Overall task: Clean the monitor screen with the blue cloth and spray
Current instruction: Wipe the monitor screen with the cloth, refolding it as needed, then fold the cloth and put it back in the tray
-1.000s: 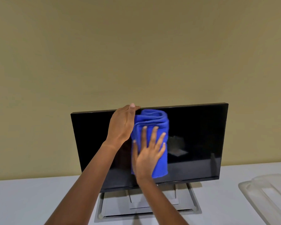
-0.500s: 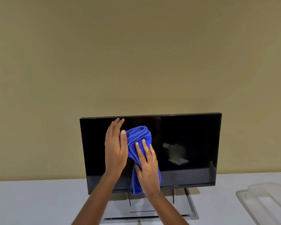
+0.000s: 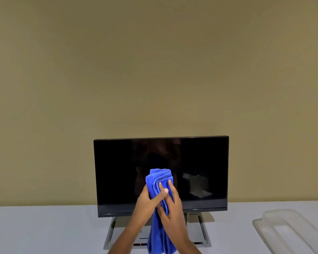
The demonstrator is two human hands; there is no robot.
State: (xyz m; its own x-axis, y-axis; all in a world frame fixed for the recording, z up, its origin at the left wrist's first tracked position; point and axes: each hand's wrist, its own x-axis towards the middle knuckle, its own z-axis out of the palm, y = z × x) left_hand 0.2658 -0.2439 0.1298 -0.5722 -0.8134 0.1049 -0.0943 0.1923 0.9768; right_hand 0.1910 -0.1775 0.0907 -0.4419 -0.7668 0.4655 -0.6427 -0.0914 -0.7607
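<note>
A black monitor (image 3: 200, 162) stands on a grey stand on the white table, its screen dark and reflective. In front of its lower middle I hold the folded blue cloth (image 3: 159, 177) upright with both hands, away from the glass. My left hand (image 3: 147, 200) wraps it from the left with the thumb across the front. My right hand (image 3: 171, 206) grips it from the right, fingers over the folds. The cloth's tail (image 3: 158, 239) hangs down below my hands. No spray bottle is in view.
A clear plastic lid or tray (image 3: 290, 230) lies on the white table (image 3: 44, 230) at the right. The monitor's flat grey stand base (image 3: 200, 233) sits just behind my wrists. A plain beige wall (image 3: 154, 70) rises behind.
My left hand left the monitor's top edge and came down onto the cloth. Both hands drew the cloth down and off the screen. The view pulled back from the monitor.
</note>
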